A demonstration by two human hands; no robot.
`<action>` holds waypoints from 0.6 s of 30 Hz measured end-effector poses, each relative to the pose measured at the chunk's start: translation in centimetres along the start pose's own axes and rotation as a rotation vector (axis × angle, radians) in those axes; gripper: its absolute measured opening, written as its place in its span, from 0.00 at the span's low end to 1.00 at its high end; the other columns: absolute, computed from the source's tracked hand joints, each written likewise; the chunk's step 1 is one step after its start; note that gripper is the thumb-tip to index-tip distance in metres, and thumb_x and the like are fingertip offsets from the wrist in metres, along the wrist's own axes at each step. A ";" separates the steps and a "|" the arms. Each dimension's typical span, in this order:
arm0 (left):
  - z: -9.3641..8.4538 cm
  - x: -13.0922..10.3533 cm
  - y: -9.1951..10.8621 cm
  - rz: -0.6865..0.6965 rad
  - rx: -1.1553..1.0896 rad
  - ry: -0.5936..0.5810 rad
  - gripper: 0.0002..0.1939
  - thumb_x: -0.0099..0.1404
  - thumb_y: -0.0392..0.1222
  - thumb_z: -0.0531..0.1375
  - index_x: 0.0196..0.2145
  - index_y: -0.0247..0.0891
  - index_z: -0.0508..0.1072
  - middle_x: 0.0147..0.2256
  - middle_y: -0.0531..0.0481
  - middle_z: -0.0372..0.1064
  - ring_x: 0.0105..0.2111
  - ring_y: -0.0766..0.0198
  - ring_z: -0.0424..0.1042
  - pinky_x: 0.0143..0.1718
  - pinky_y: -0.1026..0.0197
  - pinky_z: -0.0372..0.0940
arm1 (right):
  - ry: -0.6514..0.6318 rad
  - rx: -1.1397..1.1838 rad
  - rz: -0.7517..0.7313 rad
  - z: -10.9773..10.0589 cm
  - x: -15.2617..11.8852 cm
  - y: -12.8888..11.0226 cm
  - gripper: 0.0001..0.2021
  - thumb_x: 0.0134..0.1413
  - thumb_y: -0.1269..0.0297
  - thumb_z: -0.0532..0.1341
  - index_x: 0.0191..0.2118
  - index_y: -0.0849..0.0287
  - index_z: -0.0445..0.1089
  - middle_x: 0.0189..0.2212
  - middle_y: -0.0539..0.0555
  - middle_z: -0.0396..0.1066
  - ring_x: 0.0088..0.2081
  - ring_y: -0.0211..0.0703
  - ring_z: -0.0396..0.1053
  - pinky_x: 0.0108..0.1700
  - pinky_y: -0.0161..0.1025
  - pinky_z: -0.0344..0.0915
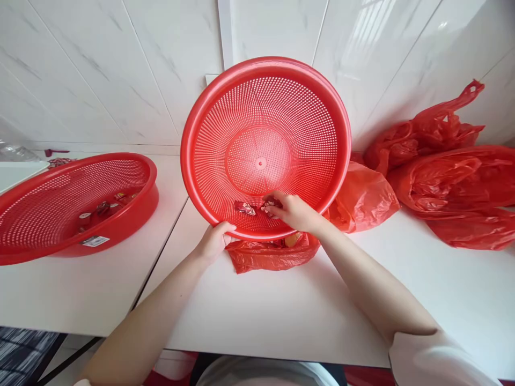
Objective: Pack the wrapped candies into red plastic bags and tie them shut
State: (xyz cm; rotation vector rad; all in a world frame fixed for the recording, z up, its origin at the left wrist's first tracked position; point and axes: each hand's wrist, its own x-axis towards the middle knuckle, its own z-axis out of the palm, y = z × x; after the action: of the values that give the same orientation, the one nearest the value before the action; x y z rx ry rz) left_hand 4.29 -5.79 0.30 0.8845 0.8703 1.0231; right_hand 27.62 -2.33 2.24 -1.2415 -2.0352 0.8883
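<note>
A red plastic colander is tilted up toward me, its open side facing the camera. My left hand grips its lower left rim, thumb over the edge. Inside, at the low side, lies a small dark red packet with pale print. My right hand reaches into the bowl, its fingers closed on a second packet of the same look, partly hidden by the fingers. Under the colander's lower rim sits an open red plastic bag, with something tan showing at its mouth.
Another red colander stands tilted at the left, several small wrapped pieces inside. Red plastic bags are heaped at the right by the tiled wall. A seam runs between two white tabletops.
</note>
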 end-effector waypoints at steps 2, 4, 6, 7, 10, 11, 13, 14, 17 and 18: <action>-0.1 0.2 0.1 0.016 -0.017 0.014 0.11 0.54 0.34 0.59 0.36 0.32 0.76 0.38 0.43 0.76 0.46 0.48 0.73 0.49 0.45 0.68 | -0.017 0.259 0.064 -0.5 0.2 0.3 0.13 0.57 0.59 0.62 0.46 0.57 0.68 0.38 0.54 0.76 0.38 0.45 0.76 0.41 0.43 0.73; -0.3 0.3 0.3 0.047 -0.039 0.027 0.10 0.54 0.34 0.59 0.35 0.32 0.75 0.38 0.43 0.76 0.46 0.49 0.73 0.49 0.45 0.68 | -0.049 0.452 0.095 -1.0 0.3 0.3 0.13 0.53 0.57 0.65 0.41 0.58 0.70 0.37 0.54 0.77 0.37 0.45 0.76 0.41 0.44 0.74; -0.4 0.5 0.5 0.075 -0.054 0.034 0.07 0.54 0.33 0.59 0.32 0.32 0.74 0.36 0.43 0.76 0.45 0.49 0.74 0.48 0.45 0.69 | -0.044 0.516 0.103 -1.4 0.3 0.0 0.13 0.51 0.55 0.67 0.36 0.59 0.71 0.33 0.53 0.77 0.35 0.44 0.76 0.41 0.44 0.75; -0.5 0.5 0.7 0.087 -0.058 0.039 0.05 0.55 0.33 0.58 0.30 0.32 0.73 0.35 0.44 0.75 0.44 0.50 0.74 0.48 0.45 0.69 | -0.033 0.515 0.102 -1.6 0.2 -0.1 0.13 0.51 0.55 0.67 0.35 0.59 0.71 0.30 0.53 0.76 0.33 0.43 0.76 0.40 0.44 0.75; -0.7 0.7 1.2 0.114 -0.071 0.069 0.03 0.55 0.33 0.58 0.27 0.32 0.72 0.33 0.44 0.75 0.43 0.50 0.75 0.47 0.46 0.70 | -0.038 0.449 0.073 -2.0 0.0 -0.4 0.13 0.53 0.54 0.65 0.35 0.60 0.72 0.29 0.52 0.76 0.30 0.41 0.74 0.38 0.42 0.74; -0.8 0.7 1.4 0.121 -0.080 0.091 0.03 0.55 0.32 0.58 0.27 0.32 0.72 0.33 0.44 0.75 0.43 0.50 0.75 0.47 0.46 0.70 | -0.043 0.406 0.053 -2.2 0.0 -0.5 0.13 0.54 0.54 0.64 0.37 0.60 0.72 0.30 0.53 0.76 0.31 0.41 0.74 0.37 0.42 0.74; -0.9 0.8 1.8 0.137 -0.101 0.130 0.05 0.54 0.31 0.58 0.30 0.32 0.73 0.34 0.44 0.75 0.43 0.51 0.75 0.47 0.47 0.71 | -0.035 0.286 0.010 -2.6 -0.2 -0.6 0.13 0.53 0.56 0.64 0.41 0.59 0.72 0.34 0.53 0.77 0.33 0.42 0.74 0.38 0.42 0.73; -1.0 0.8 1.9 0.144 -0.113 0.141 0.06 0.54 0.31 0.58 0.31 0.32 0.74 0.35 0.44 0.75 0.43 0.51 0.75 0.47 0.47 0.71 | -0.026 0.214 -0.006 -2.9 -0.4 -0.6 0.13 0.53 0.57 0.65 0.42 0.58 0.72 0.35 0.53 0.77 0.35 0.43 0.75 0.39 0.42 0.73; -1.2 1.0 2.1 0.169 -0.145 0.147 0.10 0.54 0.31 0.57 0.34 0.32 0.75 0.39 0.44 0.76 0.44 0.52 0.75 0.47 0.48 0.71 | -0.090 -0.010 -0.007 -3.8 -0.9 -1.1 0.09 0.56 0.61 0.61 0.41 0.56 0.73 0.34 0.51 0.77 0.34 0.43 0.74 0.39 0.42 0.72; -1.2 1.1 2.1 0.174 -0.154 0.144 0.10 0.54 0.30 0.57 0.35 0.32 0.75 0.40 0.44 0.76 0.45 0.52 0.74 0.48 0.48 0.71 | -0.143 -0.087 0.000 -4.1 -1.1 -1.3 0.07 0.57 0.62 0.60 0.39 0.55 0.73 0.33 0.51 0.77 0.33 0.42 0.74 0.38 0.41 0.71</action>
State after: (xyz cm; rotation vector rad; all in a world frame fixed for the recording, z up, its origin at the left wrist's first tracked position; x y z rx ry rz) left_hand 2.83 -3.99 1.58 0.7729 0.8325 1.3000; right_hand 30.50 -2.84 5.53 -1.2557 -2.2073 0.9210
